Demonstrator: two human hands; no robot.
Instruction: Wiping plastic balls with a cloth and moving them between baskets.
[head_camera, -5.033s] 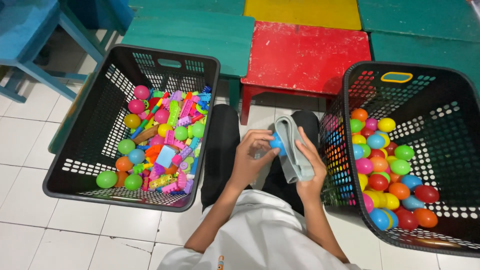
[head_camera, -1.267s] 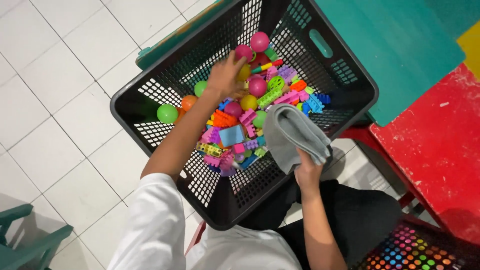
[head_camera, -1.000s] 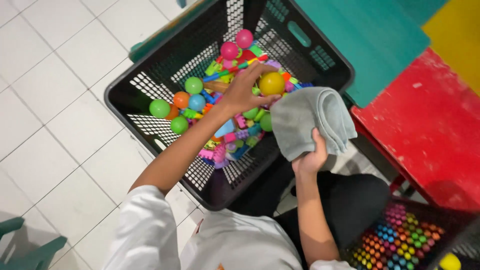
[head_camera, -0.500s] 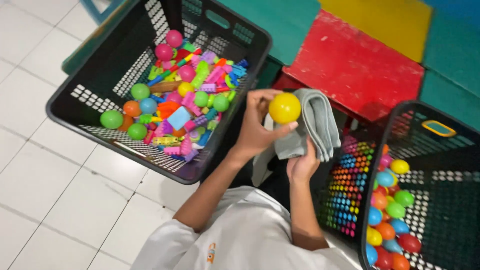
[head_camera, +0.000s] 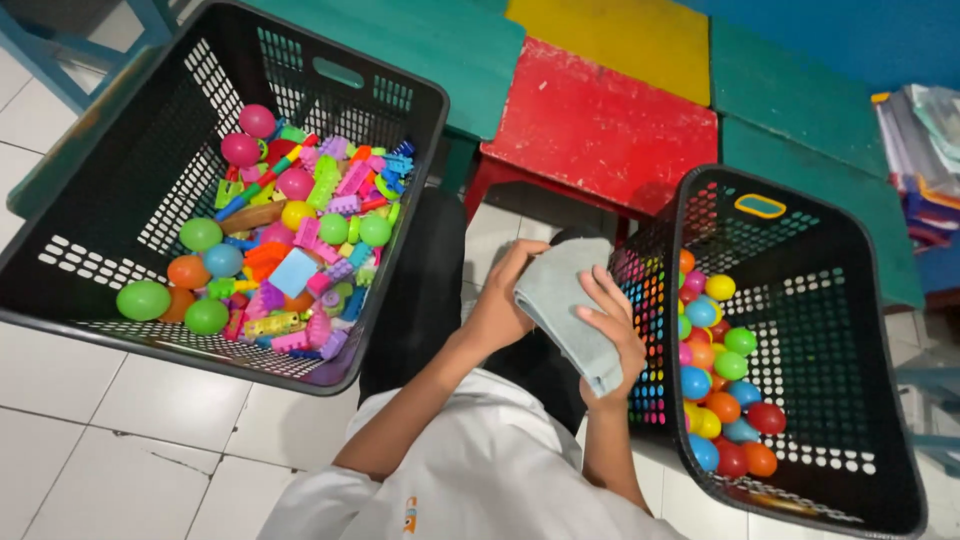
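At far left, on the white tiled floor (head_camera: 90, 440), stands a black perforated basket (head_camera: 130, 290) full of mixed toys: pink, green, orange and blue plastic balls among pastel building blocks (head_camera: 330, 200), with one green ball (head_camera: 143, 300) lying apart by the near wall.

Toward the middle, above the person's dark-trousered lap, the left hand (head_camera: 500, 305) curls in against the near edge of a grey-blue cloth (head_camera: 565, 305). Its grip is narrow, fingers bent round something under the fold; whatever it encloses is hidden by the cloth, so I cannot tell what it is. The cloth sits between both hands, folded thick, soft and limp by the look of it, light, and unlikely to slip. It seems best taken by bunching a fold in the palm rather than pinching a corner.

The right hand (head_camera: 612, 335) lies spread on the cloth's outer side, fingers wide and pressing it, holding the cloth from beneath and behind.

Behind the hands are small painted desks, a red one (head_camera: 600, 120) in the centre between green and yellow ones.

At right, a second black basket (head_camera: 850, 330) holds only coloured plastic balls (head_camera: 720, 400), piled against its near left wall, just beside the right hand.
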